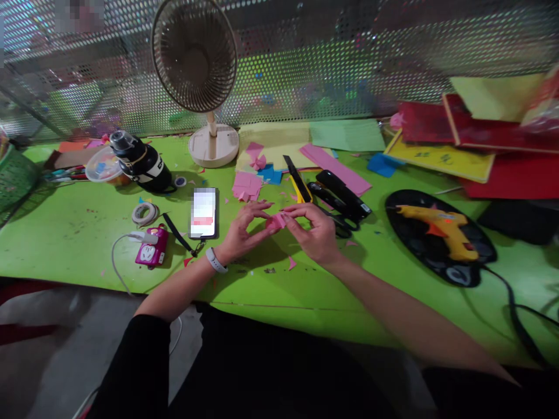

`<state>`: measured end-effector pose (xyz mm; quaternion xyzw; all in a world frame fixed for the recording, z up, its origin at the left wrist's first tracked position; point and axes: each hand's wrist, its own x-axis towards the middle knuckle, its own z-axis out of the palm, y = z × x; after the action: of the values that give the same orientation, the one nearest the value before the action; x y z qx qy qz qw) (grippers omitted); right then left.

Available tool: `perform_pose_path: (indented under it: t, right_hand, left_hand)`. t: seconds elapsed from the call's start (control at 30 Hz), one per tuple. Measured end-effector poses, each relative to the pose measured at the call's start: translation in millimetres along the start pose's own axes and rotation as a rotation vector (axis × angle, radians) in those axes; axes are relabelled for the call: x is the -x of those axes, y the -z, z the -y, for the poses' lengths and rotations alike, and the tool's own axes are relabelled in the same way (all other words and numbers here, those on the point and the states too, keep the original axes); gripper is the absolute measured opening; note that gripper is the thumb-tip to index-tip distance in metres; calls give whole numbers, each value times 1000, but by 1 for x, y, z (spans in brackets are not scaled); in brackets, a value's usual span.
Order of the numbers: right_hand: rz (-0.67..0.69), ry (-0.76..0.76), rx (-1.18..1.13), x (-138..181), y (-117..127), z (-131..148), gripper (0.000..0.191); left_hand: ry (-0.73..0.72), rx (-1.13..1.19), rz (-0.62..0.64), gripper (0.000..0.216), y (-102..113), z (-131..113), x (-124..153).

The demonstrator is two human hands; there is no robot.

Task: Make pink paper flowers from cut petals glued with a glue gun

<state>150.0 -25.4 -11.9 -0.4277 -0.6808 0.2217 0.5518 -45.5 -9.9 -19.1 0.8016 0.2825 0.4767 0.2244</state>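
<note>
My left hand (242, 230) and my right hand (314, 230) meet over the green table (65, 233), both pinching a small folded pink paper piece (276, 221) between their fingertips. A white band sits on my left wrist. Just beyond the hands lies a stack of pink paper squares (247, 186). A yellow utility knife (297, 180) and a black stapler (343, 192) lie right behind my right hand.
A phone (203, 213) and a pink power bank (151, 250) lie to the left, with a tape roll (145, 213) and black bottle (142, 163). A fan (196, 58) stands at the back. A yellow glue gun (441, 227) rests on a black mat at right. Coloured paper sheets (349, 135) spread behind.
</note>
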Motion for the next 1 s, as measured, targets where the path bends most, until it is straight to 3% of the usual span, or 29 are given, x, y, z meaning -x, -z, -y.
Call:
perform_pose_path:
  t: [0.4,0.7,1.0]
  right_hand:
    - [-7,19,15,-1,1,0,11]
    - [11,-12,9,1,0,-1,13]
    - [51,-18,21,2,0,-2,14]
  left_hand:
    - [-11,-34,-31,29,-1,-2,1]
    - [-59,-64,9,29,0,-3,0]
    - [-9,-81,41,26,1,-3,1]
